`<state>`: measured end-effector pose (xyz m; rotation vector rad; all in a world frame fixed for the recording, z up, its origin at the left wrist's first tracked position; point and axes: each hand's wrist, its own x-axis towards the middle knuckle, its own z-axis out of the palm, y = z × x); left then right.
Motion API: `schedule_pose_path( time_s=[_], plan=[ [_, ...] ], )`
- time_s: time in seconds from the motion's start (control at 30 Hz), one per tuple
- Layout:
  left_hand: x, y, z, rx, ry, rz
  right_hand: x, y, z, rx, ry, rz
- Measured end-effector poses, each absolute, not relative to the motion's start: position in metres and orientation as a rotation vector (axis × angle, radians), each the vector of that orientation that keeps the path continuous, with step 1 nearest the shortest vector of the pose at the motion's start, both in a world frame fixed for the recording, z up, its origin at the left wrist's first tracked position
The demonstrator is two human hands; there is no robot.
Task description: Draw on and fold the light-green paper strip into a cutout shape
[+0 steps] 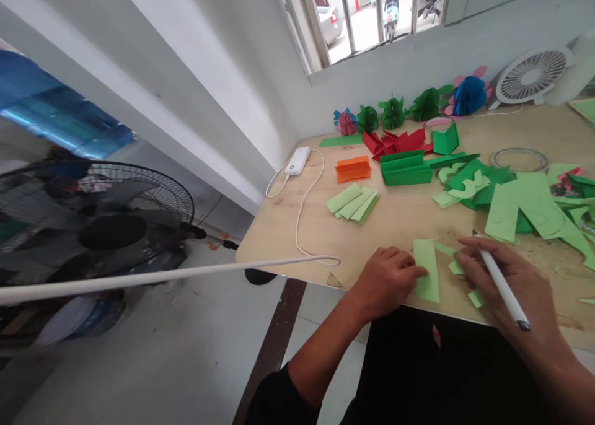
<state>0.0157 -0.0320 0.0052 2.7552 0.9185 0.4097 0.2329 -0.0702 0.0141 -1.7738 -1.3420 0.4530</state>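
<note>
My left hand (388,279) rests at the table's front edge, its fingers bent and its thumb pressed on a light green paper strip (426,270). The strip lies on the table, upright in the view. To its right, my right hand (511,282) is closed around a white pen (502,289), which lies between thumb and forefinger. A small light green paper scrap (455,266) touches the fingers of this hand, and another scrap (476,298) lies just below. Whether the right fingers also pinch the upper scrap I cannot tell.
Folded light green strips (354,202), orange paper (353,169), red paper (395,142) and dark green paper (406,168) lie farther back. Light green sheets (530,208) spread at right. A white cable (300,217) runs from a power bank (298,161). A small fan (530,77) stands behind.
</note>
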Motion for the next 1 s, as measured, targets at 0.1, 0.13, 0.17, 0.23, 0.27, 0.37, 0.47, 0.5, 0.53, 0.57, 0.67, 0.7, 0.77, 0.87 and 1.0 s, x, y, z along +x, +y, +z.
schedule_pose_path(
  time_s=[0.1, 0.13, 0.17, 0.23, 0.27, 0.37, 0.47, 0.5, 0.53, 0.57, 0.67, 0.7, 0.77, 0.87, 1.0],
  plan=[
    [0.028, -0.039, -0.002, 2.748, 0.943, 0.495, 0.226, -0.063, 0.007, -1.771, -1.347, 0.434],
    [0.032, -0.043, -0.006, 2.734, 0.981, 0.545, 0.224, -0.062, 0.004, -1.771, -1.354, 0.431],
    [0.036, -0.047, -0.009, 2.718, 1.036, 0.595, 0.223, -0.06, 0.002, -1.771, -1.364, 0.426],
    [0.043, -0.053, -0.014, 2.696, 1.118, 0.66, 0.222, -0.061, -0.002, -1.772, -1.4, 0.409],
    [0.045, -0.055, -0.016, 2.689, 1.148, 0.684, 0.222, -0.063, -0.003, -1.772, -1.42, 0.4],
    [0.046, -0.057, -0.018, 2.684, 1.169, 0.731, 0.227, -0.072, -0.003, -1.783, -1.465, 0.386],
    [0.043, -0.055, -0.017, 2.694, 1.136, 0.719, 0.234, -0.084, -0.003, -1.793, -1.544, 0.31],
    [0.042, -0.055, -0.016, 2.701, 1.123, 0.703, 0.236, -0.089, -0.004, -1.787, -1.583, 0.271],
    [0.041, -0.054, -0.015, 2.707, 1.11, 0.69, 0.237, -0.093, -0.004, -1.779, -1.623, 0.235],
    [0.04, -0.053, -0.014, 2.712, 1.096, 0.679, 0.238, -0.096, -0.005, -1.766, -1.657, 0.212],
    [0.038, -0.052, -0.013, 2.713, 1.07, 0.648, 0.241, -0.106, -0.004, -1.716, -1.708, 0.21],
    [0.038, -0.052, -0.012, 2.711, 1.07, 0.632, 0.242, -0.109, -0.003, -1.709, -1.709, 0.212],
    [0.037, -0.051, -0.012, 2.708, 1.075, 0.596, 0.245, -0.114, -0.001, -1.712, -1.702, 0.202],
    [0.037, -0.051, -0.012, 2.697, 1.08, 0.582, 0.248, -0.118, 0.002, -1.714, -1.702, 0.156],
    [0.037, -0.052, -0.012, 2.687, 1.074, 0.611, 0.245, -0.118, 0.001, -1.696, -1.725, 0.17]
  ],
)
